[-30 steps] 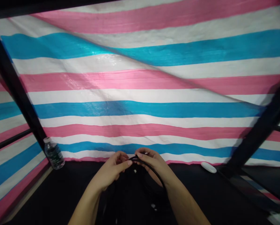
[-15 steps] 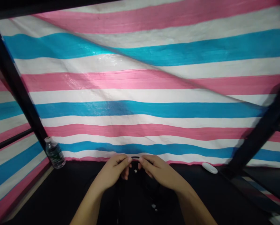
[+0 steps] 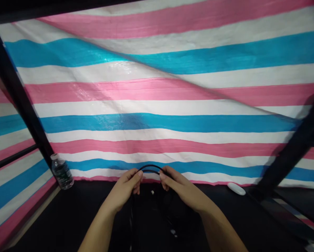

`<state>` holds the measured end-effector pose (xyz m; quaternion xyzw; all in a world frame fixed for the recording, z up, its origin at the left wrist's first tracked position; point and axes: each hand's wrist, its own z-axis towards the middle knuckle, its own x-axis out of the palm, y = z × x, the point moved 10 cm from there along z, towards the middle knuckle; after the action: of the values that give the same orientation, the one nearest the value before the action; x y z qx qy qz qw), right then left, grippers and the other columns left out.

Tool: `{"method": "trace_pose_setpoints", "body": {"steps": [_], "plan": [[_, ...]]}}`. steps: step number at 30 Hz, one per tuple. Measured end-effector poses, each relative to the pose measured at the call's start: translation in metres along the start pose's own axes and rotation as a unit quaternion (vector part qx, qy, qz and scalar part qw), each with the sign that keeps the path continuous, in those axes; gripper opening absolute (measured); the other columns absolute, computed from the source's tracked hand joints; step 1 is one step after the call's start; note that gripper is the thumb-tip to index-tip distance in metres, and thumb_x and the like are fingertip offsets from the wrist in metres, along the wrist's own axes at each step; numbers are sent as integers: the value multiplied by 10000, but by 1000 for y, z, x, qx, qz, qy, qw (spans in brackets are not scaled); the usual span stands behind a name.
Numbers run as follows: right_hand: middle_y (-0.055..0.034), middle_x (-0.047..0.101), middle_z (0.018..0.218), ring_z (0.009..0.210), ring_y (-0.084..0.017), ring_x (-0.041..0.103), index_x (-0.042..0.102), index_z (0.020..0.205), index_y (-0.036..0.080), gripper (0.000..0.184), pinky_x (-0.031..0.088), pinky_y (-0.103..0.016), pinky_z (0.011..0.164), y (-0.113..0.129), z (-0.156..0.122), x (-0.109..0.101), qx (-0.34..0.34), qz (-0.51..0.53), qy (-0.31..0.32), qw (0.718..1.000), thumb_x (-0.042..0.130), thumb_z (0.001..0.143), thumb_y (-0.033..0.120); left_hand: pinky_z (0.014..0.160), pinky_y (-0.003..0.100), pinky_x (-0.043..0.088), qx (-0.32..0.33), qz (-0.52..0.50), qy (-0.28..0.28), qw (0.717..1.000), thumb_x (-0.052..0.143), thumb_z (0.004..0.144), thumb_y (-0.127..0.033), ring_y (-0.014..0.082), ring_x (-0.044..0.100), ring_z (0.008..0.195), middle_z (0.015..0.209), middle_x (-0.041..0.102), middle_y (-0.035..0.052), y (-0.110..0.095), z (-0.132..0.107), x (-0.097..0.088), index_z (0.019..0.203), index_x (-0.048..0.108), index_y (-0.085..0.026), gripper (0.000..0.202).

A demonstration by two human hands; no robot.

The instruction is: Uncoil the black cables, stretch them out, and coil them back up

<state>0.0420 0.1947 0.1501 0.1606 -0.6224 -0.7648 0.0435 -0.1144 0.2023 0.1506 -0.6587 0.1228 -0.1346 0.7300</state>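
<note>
A thin black cable (image 3: 150, 165) arches between my two hands in front of the striped sheet, with two strands showing one above the other. My left hand (image 3: 127, 185) pinches it between thumb and fingers at the left end of the arch. On the other side my right hand (image 3: 176, 183) grips the same cable with the thumb on top. Below the hands the dark cable runs down over the black table and is hard to tell from it. A small pale piece (image 3: 152, 192) shows between the hands, and a shiny light piece (image 3: 173, 232) lies lower down; I cannot make out either.
A clear plastic bottle (image 3: 62, 171) stands at the back left of the black table (image 3: 78, 213). A white computer mouse (image 3: 236, 189) lies at the back right. Black frame posts rise at both sides, and a pink, white and blue sheet (image 3: 157, 92) hangs behind.
My hands have moved slightly apart, and the cable between them now bows upward in a wider, taller arch. Both hands still hold it.
</note>
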Motion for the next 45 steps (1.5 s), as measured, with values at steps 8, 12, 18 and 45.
{"method": "trace_pose_setpoints", "body": {"steps": [8, 12, 18, 45], "plan": [[-31, 677, 984, 992, -227, 606, 721, 1036, 263, 203, 458, -392, 955, 33, -10, 24, -59, -119, 56, 989, 583, 954, 388, 530, 258, 241, 12, 94, 64, 993, 686, 857, -522, 108, 371, 565, 657, 470, -42, -9, -9, 24, 791, 664, -170, 359], [70, 382, 529, 469, -86, 316, 705, 812, 199, 234, 291, -227, 465, 15, -3, 10, -21, 83, 10, 996, 672, 885, 418, 539, 260, 241, 18, 51, 71, 996, 718, 837, -501, 101, 365, 552, 629, 461, -50, -7, -6, 26, 803, 664, -162, 345], [125, 215, 470, 422, -42, 109, 679, 705, 176, 214, 128, -206, 394, 6, 4, -9, -104, 341, -162, 920, 770, 773, 357, 578, 253, 325, 44, -39, 17, 998, 745, 831, -430, 99, 405, 527, 523, 476, -64, 0, 3, 24, 686, 535, -190, 350], [-63, 706, 1063, 977, -234, 647, 682, 1128, 243, 235, 506, -392, 892, 51, -15, 37, -115, -208, 44, 970, 500, 987, 288, 725, 323, 462, 62, 143, 26, 987, 674, 842, -373, 193, 546, 774, 851, 621, 16, -13, -11, 27, 912, 634, -203, 189]]}}
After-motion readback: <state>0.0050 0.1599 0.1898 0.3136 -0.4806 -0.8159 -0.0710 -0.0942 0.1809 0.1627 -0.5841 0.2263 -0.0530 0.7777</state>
